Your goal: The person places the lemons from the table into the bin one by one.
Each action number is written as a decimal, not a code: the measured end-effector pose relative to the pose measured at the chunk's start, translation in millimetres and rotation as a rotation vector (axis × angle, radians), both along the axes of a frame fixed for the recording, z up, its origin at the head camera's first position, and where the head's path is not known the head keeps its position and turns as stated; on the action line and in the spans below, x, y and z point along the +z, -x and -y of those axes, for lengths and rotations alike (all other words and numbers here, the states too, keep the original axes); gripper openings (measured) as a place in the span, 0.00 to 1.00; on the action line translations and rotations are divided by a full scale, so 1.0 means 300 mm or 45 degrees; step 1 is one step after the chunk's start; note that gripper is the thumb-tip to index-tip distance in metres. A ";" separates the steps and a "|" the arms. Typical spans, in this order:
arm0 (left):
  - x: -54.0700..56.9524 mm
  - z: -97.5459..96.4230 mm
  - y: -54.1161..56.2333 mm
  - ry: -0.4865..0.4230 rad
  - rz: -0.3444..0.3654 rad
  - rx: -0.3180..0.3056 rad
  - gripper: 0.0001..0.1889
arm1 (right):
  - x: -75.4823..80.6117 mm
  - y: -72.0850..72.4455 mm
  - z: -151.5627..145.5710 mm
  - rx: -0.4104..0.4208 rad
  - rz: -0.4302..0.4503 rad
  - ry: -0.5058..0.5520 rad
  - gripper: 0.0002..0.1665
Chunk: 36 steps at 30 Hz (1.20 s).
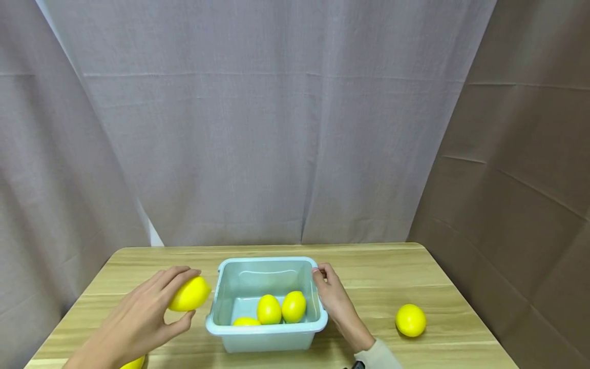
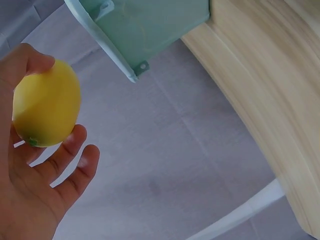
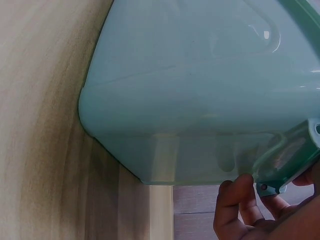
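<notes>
My left hand (image 1: 145, 312) pinches a yellow lemon (image 1: 190, 294) between thumb and fingers, held above the table just left of a pale blue-green plastic bin (image 1: 265, 342). In the left wrist view the same lemon (image 2: 47, 102) shows its greenish tip, with the bin's rim (image 2: 102, 42) apart from it. Inside the bin lie three lemons; two (image 1: 269, 309) (image 1: 293, 307) show well, and the near wall partly hides the third (image 1: 246, 321). My right hand (image 1: 338, 300) grips the bin's right rim, its thumb on top and its fingers (image 3: 232, 200) beneath the edge.
On the wooden table (image 1: 369, 271), another lemon (image 1: 411, 320) lies at the right. Part of a yellow lemon (image 1: 133, 363) shows at the lower left, below my left wrist. Grey curtains (image 1: 258, 128) hang behind the table, and a brown one (image 1: 521, 205) on the right.
</notes>
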<state>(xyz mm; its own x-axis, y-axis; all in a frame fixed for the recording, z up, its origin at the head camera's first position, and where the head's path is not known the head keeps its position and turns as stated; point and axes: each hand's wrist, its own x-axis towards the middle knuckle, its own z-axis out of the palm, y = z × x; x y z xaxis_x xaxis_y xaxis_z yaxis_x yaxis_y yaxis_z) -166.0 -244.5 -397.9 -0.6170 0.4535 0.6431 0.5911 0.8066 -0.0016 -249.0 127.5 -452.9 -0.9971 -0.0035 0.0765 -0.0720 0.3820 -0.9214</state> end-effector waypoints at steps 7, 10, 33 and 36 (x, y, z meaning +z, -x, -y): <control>-0.001 -0.033 0.011 -0.048 0.020 0.011 0.34 | 0.004 -0.001 -0.001 -0.004 0.006 -0.002 0.17; -0.003 -0.045 0.014 -0.069 0.031 0.014 0.34 | 0.005 0.000 0.000 -0.001 -0.006 0.007 0.17; -0.006 -0.108 0.043 -0.191 0.109 0.106 0.32 | 0.007 0.001 0.000 -0.003 0.003 -0.016 0.18; -0.009 -0.114 0.052 -0.169 0.096 0.113 0.32 | 0.004 0.000 0.004 -0.010 0.004 -0.026 0.18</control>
